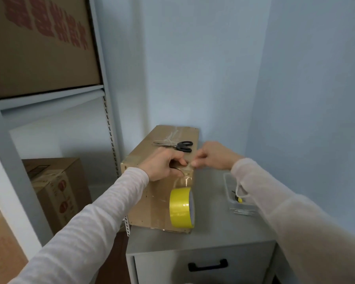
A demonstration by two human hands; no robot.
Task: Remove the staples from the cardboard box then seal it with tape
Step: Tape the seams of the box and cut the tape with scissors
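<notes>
A long cardboard box [152,201] lies on a grey cabinet top [209,228]. A yellow tape roll [181,208] hangs against the box's near face from a clear strip of tape [183,180] that runs up to the top edge. My left hand [162,166] grips the box's near top edge, with its fingers curled over the tape. My right hand [211,155] pinches the tape at that same edge, fingertips close to the left hand's. Black-handled scissors [175,146] rest on top of the box, just behind both hands.
A clear plastic tray [231,187] holding a small yellow-tipped tool, with loose staples [243,211] lying beside it, sits to the right of the box. The cabinet has a drawer with a black handle [207,265]. Metal shelving [109,119] with other cardboard boxes [55,187] stands to the left.
</notes>
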